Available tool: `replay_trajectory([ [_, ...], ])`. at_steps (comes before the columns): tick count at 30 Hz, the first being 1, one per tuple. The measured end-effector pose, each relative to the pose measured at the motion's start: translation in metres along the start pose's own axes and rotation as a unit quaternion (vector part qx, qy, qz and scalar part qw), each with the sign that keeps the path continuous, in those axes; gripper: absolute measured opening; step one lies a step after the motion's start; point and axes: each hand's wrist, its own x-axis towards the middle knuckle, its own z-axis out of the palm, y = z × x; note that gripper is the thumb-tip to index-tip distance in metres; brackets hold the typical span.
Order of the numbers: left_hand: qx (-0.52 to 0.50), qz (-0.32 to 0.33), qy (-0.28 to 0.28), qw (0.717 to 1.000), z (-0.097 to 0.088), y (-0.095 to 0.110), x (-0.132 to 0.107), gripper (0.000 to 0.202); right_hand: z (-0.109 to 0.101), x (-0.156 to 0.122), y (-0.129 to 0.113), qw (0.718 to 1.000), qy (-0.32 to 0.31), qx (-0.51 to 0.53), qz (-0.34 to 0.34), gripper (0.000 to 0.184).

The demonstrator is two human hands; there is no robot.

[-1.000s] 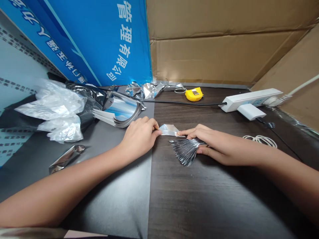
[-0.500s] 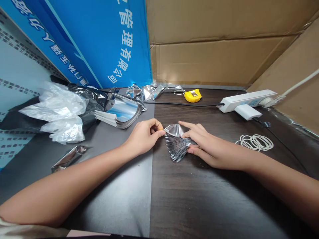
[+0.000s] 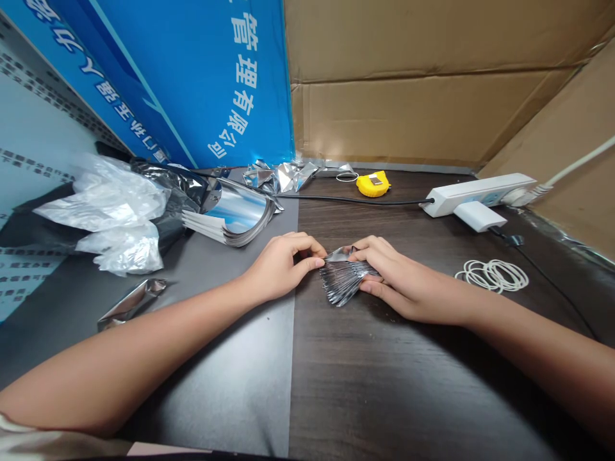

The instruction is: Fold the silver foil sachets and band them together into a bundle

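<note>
My left hand (image 3: 283, 266) and my right hand (image 3: 391, 278) meet at the middle of the dark wooden table (image 3: 413, 384). Between them lies a fanned stack of folded silver foil pieces (image 3: 342, 282). My right hand is closed round the right end of that stack, thumb beneath and fingers on top. With thumb and forefinger my left hand pinches a single folded foil piece (image 3: 340, 255) lying on top of the stack at its left end.
A curved pile of foil sheets (image 3: 233, 218) and crumpled plastic bags (image 3: 115, 218) sit at the left. A loose foil strip (image 3: 129, 304) lies on the grey mat (image 3: 230, 378). Behind are foil scraps (image 3: 281, 174), a yellow tape measure (image 3: 373, 184), a white power strip (image 3: 475, 195) and white rubber bands (image 3: 492, 274).
The single foil piece, spread flat between both hands a second ago, has been folded smaller and brought down onto the stack. Both hands have closed in toward each other.
</note>
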Motion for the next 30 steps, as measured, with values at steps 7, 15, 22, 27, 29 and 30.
replay_trajectory([
  [7, 0.065, 0.036, -0.003, 0.997, 0.0016, -0.0012, -0.0006, 0.004, 0.0019, -0.0001, 0.0068, 0.999, 0.018, -0.001, -0.038, 0.028],
  [15, 0.053, 0.078, 0.002, 0.995, 0.0019, -0.0034, -0.0014, 0.005, 0.0033, -0.0001, 0.0079, 0.999, 0.018, -0.013, -0.039, 0.033],
  [22, 0.050, 0.081, 0.008, 0.995, 0.0032, -0.0032, -0.0023, 0.009, 0.0071, -0.0015, 0.0056, 0.998, 0.016, -0.057, 0.003, 0.056],
  [27, 0.046, 0.079, 0.017, 0.996, 0.0035, -0.0011, -0.0026, 0.010, 0.0068, 0.0011, 0.0041, 0.999, 0.006, -0.033, -0.015, 0.046],
  [29, 0.033, 0.077, 0.017, 0.996, 0.0034, -0.0002, -0.0029, 0.009, 0.0064, 0.0024, 0.0038, 1.000, 0.008, -0.022, -0.020, 0.036],
  [30, 0.027, 0.074, 0.016, 0.997, 0.0033, 0.0002, -0.0030, 0.009, 0.0064, 0.0028, 0.0039, 1.000, 0.006, -0.017, -0.020, 0.032],
])
